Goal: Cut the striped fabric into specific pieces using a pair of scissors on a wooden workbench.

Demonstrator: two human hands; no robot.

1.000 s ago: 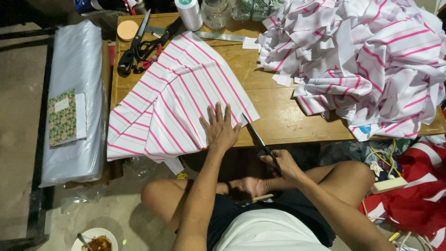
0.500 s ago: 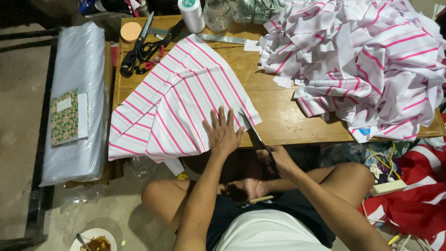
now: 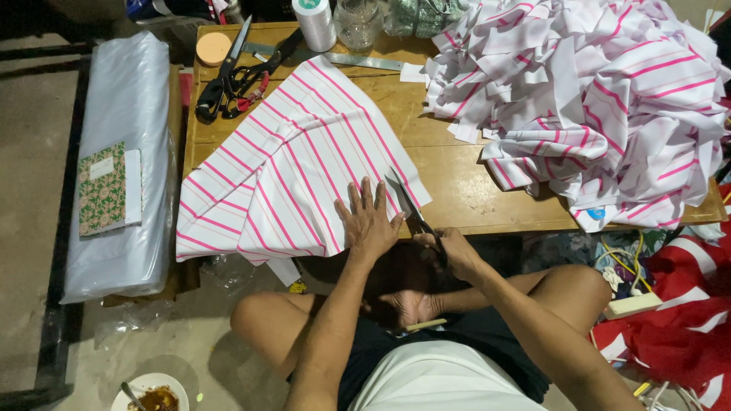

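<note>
Cutting goes on at the near edge of the tabletop (image 3: 457,198). The scissors (image 3: 411,207) now sit further into the striped cloth (image 3: 289,167) than they did a moment ago. Before, the blades were just at the cloth's near right corner. Now the tips reach up past the fingers of the left hand (image 3: 369,221), so the cut looks longer.

The left hand lies flat and wide open on the cloth, fingers spread, pressing it down close to the near edge. It holds nothing. It has slid a little toward the far side along with the cut.

The right hand (image 3: 457,255) is closed around the scissor handles, just off the near edge and above the person's knees. The blades look partly open, but they are thin and dark, so it is hard to be sure.

The striped cloth is white with pink lines. It covers the left half of the tabletop and hangs over the near left corner. A big pile of cut strips (image 3: 594,99) fills the right side, up to the far right corner. A second pair of big scissors (image 3: 236,72) rests near the far left corner, beside a spool of white thread (image 3: 314,21) and a long metal ruler (image 3: 358,61).
</note>
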